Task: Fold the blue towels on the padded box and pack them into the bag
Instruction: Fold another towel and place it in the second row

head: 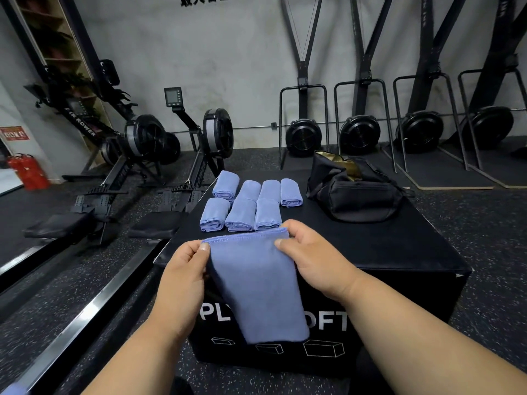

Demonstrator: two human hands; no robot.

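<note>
Head view: both hands hold one blue towel [256, 283] up over the near edge of the box [370, 246]. Left hand [185, 269] pinches the towel's top left corner between thumb and curled fingers; right hand [310, 255] pinches the top right corner the same way, thumb lying across the front of the cloth. The top hem is stretched fairly level between the two hands, and the rest of the towel hangs down in front of the box's near face, covering part of the white lettering printed there. It looks doubled over, narrowing a little toward the bottom edge.

Behind the held towel, seven folded towels [239, 203] lie on the box top in two rows: four in the far row, three in the near row, set side by side and nearly touching. The near row sits just behind the hem of the held towel.

A black bag [356, 195] rests on the far right part of the box top, just beside the far row's rightmost towel, with its top open and a gold lining showing inside. Whether any towel is in it cannot be told.

Rowing machines [176, 155] stand on the dark floor to the left, and fan-wheel machines [362, 135] line the grey wall behind. A red extinguisher [28, 172] stands at far left.
</note>
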